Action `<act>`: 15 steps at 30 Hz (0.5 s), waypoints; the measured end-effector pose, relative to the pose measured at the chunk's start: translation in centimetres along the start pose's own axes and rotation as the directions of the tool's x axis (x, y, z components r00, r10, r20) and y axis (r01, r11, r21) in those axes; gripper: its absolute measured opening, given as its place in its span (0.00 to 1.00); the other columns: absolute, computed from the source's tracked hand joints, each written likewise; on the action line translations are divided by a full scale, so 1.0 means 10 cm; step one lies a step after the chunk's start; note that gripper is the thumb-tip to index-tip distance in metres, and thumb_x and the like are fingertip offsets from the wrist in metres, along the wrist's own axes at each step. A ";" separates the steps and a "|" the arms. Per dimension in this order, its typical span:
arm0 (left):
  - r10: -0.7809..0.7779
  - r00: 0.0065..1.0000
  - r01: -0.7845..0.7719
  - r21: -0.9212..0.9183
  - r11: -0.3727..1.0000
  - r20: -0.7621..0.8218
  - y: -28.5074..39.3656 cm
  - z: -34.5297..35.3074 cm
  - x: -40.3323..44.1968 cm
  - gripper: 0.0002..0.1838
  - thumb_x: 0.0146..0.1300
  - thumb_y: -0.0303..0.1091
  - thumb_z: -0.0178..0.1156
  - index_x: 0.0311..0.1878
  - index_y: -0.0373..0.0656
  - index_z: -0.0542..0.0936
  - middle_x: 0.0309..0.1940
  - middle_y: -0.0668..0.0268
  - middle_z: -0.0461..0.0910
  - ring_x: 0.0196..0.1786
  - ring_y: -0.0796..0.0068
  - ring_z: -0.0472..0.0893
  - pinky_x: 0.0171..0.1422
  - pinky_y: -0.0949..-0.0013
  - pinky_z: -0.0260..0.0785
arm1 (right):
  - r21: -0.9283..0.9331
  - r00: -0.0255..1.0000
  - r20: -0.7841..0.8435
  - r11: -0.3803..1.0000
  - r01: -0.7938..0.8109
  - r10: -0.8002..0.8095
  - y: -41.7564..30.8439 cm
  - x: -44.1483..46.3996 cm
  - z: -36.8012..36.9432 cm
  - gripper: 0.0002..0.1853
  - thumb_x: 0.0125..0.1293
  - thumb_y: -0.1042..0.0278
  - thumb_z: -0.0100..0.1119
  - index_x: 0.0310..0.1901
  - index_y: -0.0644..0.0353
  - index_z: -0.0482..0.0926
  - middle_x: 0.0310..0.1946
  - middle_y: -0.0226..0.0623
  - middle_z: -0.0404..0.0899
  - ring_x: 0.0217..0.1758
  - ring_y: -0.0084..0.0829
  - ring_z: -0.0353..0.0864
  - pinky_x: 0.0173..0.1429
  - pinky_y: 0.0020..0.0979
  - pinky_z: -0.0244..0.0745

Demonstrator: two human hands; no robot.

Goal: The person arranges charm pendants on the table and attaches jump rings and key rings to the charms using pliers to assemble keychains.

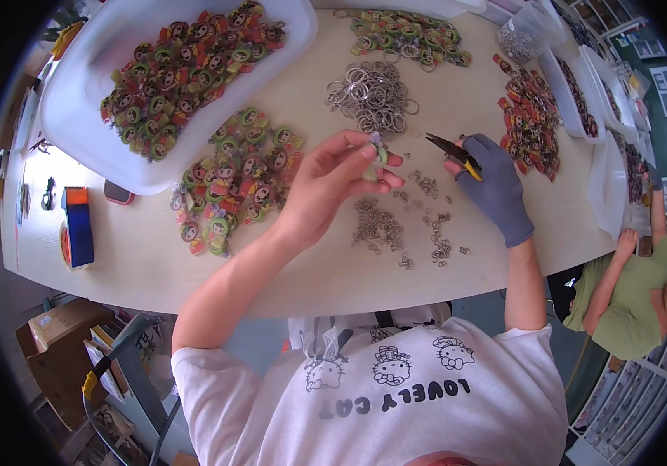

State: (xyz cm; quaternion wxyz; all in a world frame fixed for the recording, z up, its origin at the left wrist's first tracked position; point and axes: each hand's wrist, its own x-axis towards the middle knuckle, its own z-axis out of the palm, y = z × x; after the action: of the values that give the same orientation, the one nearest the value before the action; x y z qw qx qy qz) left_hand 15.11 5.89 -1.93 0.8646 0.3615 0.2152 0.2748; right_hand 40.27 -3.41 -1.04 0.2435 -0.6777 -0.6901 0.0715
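Observation:
My left hand (322,182), bare, pinches a small green charm (380,158) with a pale purplish bit at its top. In my right hand (496,186), which wears a grey glove, is a pair of pliers (448,146) with dark jaws and yellow-and-black handles. The jaws point left toward the charm and stay apart from it. Behind my hands lies a heap of metal split rings (371,93). Small metal rings and connectors (378,225) are scattered nearer me. A pile of green and red character charms (232,182) lies left of my left hand.
A white bin (287,58) at the back left holds many charms. More charms with rings (411,37) lie at the back, red charms (530,120) at right. A blue-and-orange box (79,229) stands at left. A person in a green shirt (636,303) works at far right.

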 end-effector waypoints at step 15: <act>0.053 0.993 -0.053 -0.008 0.999 0.102 0.01 0.04 -0.04 0.20 0.73 0.29 0.48 0.66 0.37 0.67 0.60 0.51 0.74 0.59 0.61 0.79 0.63 0.63 0.74 | -0.089 0.997 0.061 0.995 -0.051 0.057 -0.04 0.11 -0.09 0.13 0.64 0.65 0.63 0.37 0.66 0.72 0.29 0.47 0.76 0.32 0.48 0.76 0.36 0.40 0.69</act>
State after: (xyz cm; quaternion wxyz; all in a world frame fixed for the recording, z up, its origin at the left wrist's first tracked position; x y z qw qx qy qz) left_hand 15.03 5.50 -1.54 0.8678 0.3784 0.1602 0.2793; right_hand 40.30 -2.56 0.17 0.1897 -0.7036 -0.6813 0.0694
